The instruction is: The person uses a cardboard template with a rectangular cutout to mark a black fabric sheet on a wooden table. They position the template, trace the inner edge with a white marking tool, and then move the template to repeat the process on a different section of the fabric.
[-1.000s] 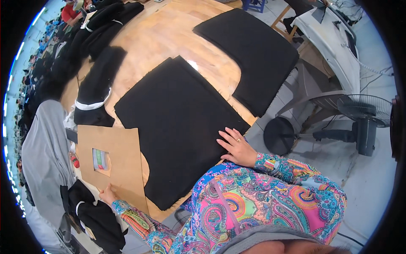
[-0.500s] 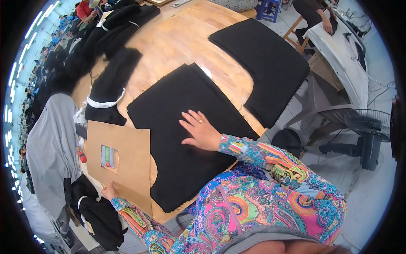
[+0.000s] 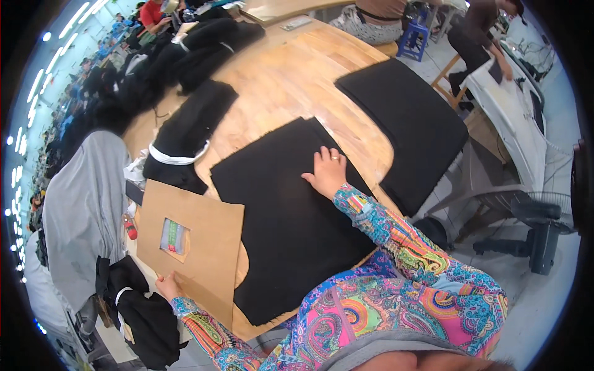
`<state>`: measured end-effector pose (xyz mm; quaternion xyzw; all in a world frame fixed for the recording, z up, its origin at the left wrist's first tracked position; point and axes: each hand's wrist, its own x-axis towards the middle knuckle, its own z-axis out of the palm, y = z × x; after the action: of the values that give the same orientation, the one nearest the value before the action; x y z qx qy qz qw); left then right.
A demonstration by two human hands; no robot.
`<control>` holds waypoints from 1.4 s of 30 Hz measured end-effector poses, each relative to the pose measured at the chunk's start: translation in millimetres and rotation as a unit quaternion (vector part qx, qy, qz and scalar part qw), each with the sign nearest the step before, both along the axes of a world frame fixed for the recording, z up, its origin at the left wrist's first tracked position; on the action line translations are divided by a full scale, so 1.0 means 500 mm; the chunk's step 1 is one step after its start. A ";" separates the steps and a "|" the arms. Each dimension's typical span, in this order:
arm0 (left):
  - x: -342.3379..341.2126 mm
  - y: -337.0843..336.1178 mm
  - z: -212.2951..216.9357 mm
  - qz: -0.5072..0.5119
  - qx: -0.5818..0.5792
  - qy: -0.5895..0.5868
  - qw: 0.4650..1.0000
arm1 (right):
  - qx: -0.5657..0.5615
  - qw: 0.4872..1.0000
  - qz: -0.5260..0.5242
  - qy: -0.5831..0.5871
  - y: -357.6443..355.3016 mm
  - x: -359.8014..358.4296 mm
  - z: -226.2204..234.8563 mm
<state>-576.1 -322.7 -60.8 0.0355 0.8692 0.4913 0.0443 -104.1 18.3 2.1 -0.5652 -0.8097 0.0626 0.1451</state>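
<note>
In the head view, the right hand (image 3: pixel 327 173) lies flat and open on a big black cloth piece (image 3: pixel 291 216) in the middle of the wooden table (image 3: pixel 291 80). The left hand (image 3: pixel 167 286) pinches the near edge of a brown cardboard pattern (image 3: pixel 198 247), just left of the cloth. A second black cloth piece (image 3: pixel 408 123) lies to the right. One tied black bundle (image 3: pixel 185 139) sits behind the cardboard. One fan (image 3: pixel 538 229) stands on the floor.

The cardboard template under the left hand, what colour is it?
Plain brown, the cardboard template has a small window cut in it; the head view shows it best.
</note>
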 end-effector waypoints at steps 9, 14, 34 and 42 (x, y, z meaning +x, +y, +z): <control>-0.070 -0.024 0.012 0.042 -0.024 -0.020 0.999 | -0.300 0.859 0.263 0.321 -0.049 -0.223 0.028; -0.044 0.006 0.039 0.048 0.040 -0.056 0.996 | -0.416 0.840 0.218 0.271 -0.082 -0.301 0.017; -0.061 -0.035 0.006 0.009 0.168 -0.108 0.980 | -0.400 0.723 0.273 0.493 -0.206 -0.243 0.115; 0.102 0.029 0.114 -0.049 0.328 -0.168 0.928 | -0.402 0.661 0.237 0.588 -0.212 -0.105 0.107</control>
<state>-525.1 -308.1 -3.9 0.0077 0.6364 0.7451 0.1995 -156.6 -87.5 55.8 -0.2032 -0.5581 0.7335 0.3304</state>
